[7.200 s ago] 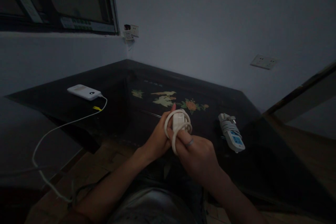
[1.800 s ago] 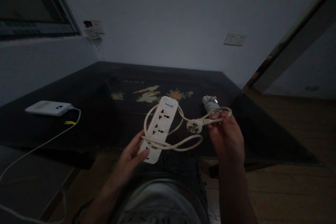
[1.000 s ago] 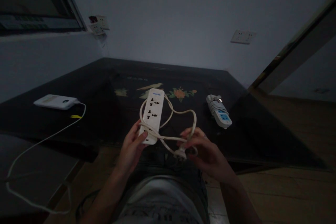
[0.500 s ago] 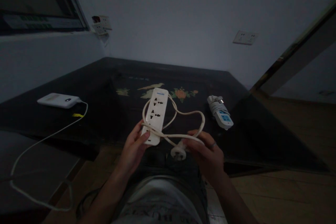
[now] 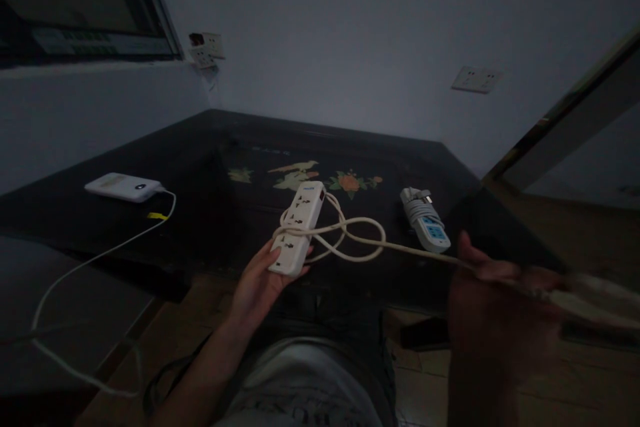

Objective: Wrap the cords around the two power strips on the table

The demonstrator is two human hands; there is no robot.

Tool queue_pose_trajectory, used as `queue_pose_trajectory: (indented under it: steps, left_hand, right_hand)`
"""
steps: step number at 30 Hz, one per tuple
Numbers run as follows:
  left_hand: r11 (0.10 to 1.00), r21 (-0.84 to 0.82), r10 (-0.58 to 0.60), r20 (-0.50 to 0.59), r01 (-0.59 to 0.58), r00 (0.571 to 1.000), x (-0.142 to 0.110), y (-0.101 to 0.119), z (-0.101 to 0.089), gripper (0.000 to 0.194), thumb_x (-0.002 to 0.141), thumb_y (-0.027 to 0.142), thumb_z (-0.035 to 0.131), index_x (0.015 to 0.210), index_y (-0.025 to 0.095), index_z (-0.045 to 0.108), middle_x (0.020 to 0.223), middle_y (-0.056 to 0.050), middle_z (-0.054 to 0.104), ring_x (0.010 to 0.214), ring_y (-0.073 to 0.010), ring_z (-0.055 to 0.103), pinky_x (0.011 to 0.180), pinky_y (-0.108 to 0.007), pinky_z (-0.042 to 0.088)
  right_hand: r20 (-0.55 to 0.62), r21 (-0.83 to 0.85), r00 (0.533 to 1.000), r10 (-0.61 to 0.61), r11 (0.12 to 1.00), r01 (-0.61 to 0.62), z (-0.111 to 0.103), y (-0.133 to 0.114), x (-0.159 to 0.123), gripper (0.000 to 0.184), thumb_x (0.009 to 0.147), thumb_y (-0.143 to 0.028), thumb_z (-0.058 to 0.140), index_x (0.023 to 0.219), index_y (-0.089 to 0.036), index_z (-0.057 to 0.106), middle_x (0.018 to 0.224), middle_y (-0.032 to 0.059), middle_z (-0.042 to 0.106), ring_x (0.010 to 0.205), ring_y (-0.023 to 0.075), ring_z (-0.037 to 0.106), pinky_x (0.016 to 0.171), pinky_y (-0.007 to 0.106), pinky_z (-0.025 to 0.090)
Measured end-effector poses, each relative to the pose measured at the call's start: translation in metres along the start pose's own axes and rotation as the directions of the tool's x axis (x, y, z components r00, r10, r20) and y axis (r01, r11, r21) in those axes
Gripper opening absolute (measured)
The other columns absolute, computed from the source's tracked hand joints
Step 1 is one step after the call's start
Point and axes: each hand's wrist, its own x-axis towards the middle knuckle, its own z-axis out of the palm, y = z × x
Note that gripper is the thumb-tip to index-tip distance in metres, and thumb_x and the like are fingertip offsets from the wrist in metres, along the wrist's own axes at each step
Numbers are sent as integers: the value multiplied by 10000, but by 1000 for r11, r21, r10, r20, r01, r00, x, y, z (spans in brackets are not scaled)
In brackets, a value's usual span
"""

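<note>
My left hand point(image 5: 264, 280) grips the lower end of a white power strip point(image 5: 294, 250), thumb on its face and fingertips showing at its far side. The strip tilts up above the table's front edge. Its white cord point(image 5: 373, 241) wraps once across the strip, makes loose loops on the right and runs taut to the far right. There my right hand point(image 5: 505, 307) is closed around the cord, blurred by motion. A pale smear past that hand is too blurred to make out; the plug cannot be told apart in it.
On the black table point(image 5: 350, 287), a second power strip point(image 5: 425, 220) with blue sockets lies with its grey cord wound round it. At left lies a white device point(image 5: 123, 187) with a white cable point(image 5: 95, 256) hanging over the edge. Wall sockets point(image 5: 476, 79) are at the back.
My right hand has swept far to the right, drawing the cord out straight from the strip. My left hand keeps its hold, and the strip has tipped slightly. The view has shifted a little.
</note>
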Motion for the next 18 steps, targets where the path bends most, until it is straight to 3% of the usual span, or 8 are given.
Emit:
queue_pose_trajectory:
  steps: [2,4,7,12,15,18]
  left_hand:
    - [999,-30,-15,-31,14,999,0,3,-6,512,829,175,581,1330,164,476,1275,-153,609,1047,-296,655,745,-344,601]
    - [999,-46,-25,-47,23,999,-2,4,-10,503,829,179,576,1322,160,480,1275,-159,608,1026,-302,665,706,-327,605]
    - [998,-62,8,-47,-11,999,-6,3,-9,456,828,199,585,1278,182,516,1275,-141,613,989,-307,679,675,-327,609]
    - [988,-108,112,-30,-114,993,-9,2,1,487,808,233,623,1280,275,513,1303,-74,602,993,-296,677,702,-345,611]
    - [988,-121,88,-26,-91,996,-13,6,2,526,750,266,685,1254,280,536,1224,-68,651,976,-308,680,672,-342,612]
    - [992,-104,77,52,-71,996,-19,11,-1,593,706,324,726,1265,323,529,1130,-58,695,935,-310,691,617,-341,609]
  right_hand:
    - [-114,217,993,-32,975,56,-14,0,10,440,734,-695,570,684,-280,431,582,-47,289,568,175,370,701,361,431]
    - [-178,403,984,-3,912,76,-26,4,17,384,697,-535,737,697,-262,467,518,-76,264,472,135,202,520,275,356]
    - [-179,468,982,62,883,30,-38,9,19,371,713,-487,753,681,-229,488,450,-90,290,447,122,74,402,257,188]
    - [-170,511,971,165,858,-57,-52,14,9,382,726,-478,749,688,-207,482,446,-98,292,431,99,98,392,225,225]
    - [-155,572,960,233,814,-105,-59,23,7,321,805,-429,691,734,-188,491,480,-101,267,425,83,110,388,187,263]
    - [-123,611,942,311,772,-175,-61,37,8,284,858,-383,640,743,-177,483,494,-105,248,413,70,117,384,158,284]
